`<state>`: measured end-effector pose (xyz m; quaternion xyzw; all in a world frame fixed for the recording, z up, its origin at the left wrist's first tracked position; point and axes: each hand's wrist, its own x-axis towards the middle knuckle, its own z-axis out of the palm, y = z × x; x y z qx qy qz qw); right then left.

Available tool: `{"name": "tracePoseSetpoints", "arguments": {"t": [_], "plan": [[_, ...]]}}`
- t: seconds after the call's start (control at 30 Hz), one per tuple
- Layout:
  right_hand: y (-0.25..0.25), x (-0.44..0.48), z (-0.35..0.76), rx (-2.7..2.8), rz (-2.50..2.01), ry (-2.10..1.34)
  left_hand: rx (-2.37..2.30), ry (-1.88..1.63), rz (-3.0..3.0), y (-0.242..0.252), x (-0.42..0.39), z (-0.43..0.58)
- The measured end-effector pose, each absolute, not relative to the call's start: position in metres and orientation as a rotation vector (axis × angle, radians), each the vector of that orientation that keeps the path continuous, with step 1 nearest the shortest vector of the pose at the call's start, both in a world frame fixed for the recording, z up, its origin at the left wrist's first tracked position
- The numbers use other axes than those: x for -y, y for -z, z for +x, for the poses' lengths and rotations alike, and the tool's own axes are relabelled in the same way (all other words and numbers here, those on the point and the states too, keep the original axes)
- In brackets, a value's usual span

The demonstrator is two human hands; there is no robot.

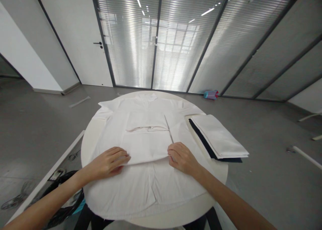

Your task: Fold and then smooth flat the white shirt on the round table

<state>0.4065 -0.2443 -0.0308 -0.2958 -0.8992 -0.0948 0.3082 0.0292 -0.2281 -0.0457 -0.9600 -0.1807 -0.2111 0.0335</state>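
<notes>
A white short-sleeved shirt (130, 193) lies spread over a round table, its collar at the far side. On top of it rests a folded white cloth (148, 144), with a folded-over edge showing across its middle. My left hand (110, 163) is closed at the near left corner of this cloth, fingertips pressed on the edge. At the near right corner, my right hand (182, 157) pinches the edge between thumb and fingers. Both forearms reach in from the bottom of the view.
The pale round table (173, 218) shows around the shirt. At its right side, a folded white cloth (218, 136) lies on a dark one (201, 136), overhanging the edge. A black bin bag (61, 203) sits at lower left. A blue and pink object (210, 95) lies by the glass wall.
</notes>
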Motion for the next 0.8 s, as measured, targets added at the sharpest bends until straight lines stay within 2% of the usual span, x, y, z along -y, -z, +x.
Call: {"name": "tracePoseSetpoints", "arguments": {"t": [0.3, 0.47, 0.57, 0.73, 0.8], "plan": [[0.048, 0.221, 0.425, 2.353, -0.549, 0.271, 0.599, 1.045, -2.784, 0.053, 0.221, 0.032], [0.056, 0.211, 0.436, 2.491, -0.677, 0.224, 0.731, 1.044, -2.745, 0.056, 0.219, 0.034], [0.06, 0.2, 0.436, 2.517, -0.824, 0.219, 0.582, 1.068, -2.718, 0.055, 0.215, 0.033], [0.067, 0.189, 0.435, 2.597, -0.907, 0.139, 0.233, 0.815, -2.856, 0.06, 0.202, 0.022], [0.07, 0.188, 0.436, 2.589, -0.905, 0.094, 0.274, 0.795, -2.899, 0.061, 0.195, 0.019]]}}
